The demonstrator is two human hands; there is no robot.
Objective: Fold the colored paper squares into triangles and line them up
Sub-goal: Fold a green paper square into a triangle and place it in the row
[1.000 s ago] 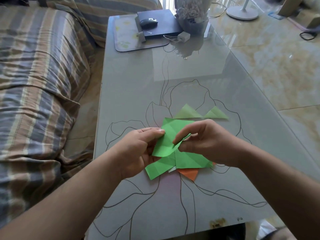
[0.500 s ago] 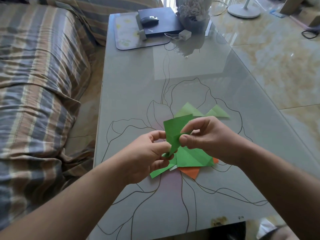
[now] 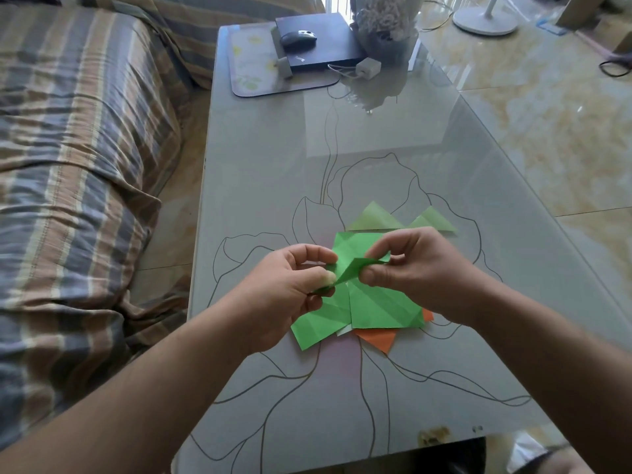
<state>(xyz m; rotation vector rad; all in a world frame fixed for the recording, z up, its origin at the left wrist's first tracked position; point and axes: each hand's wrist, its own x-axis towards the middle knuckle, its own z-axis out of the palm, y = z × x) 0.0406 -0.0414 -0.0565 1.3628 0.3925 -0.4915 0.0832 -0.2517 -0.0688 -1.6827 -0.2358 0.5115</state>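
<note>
Both hands hold one green paper square [image 3: 349,258] just above the table, bent along a diagonal. My left hand [image 3: 290,289] pinches its lower left corner; my right hand [image 3: 413,268] pinches its right part between thumb and forefinger. Under the hands lies a loose pile of green squares [image 3: 372,307] with an orange square [image 3: 379,338] sticking out at the bottom. Two pale green folded triangles [image 3: 372,218] [image 3: 432,222] lie side by side just beyond the pile.
The glass table [image 3: 273,165] bears a flower line drawing. At its far end sit a mat [image 3: 249,70], a dark box with a mouse [image 3: 299,37], a white charger [image 3: 367,68] and a vase [image 3: 386,25]. A striped sofa [image 3: 75,148] runs along the left.
The green square was lifted off the pile and bent over; my left hand went from touching its edge to pinching a corner, and the hands came closer together.
</note>
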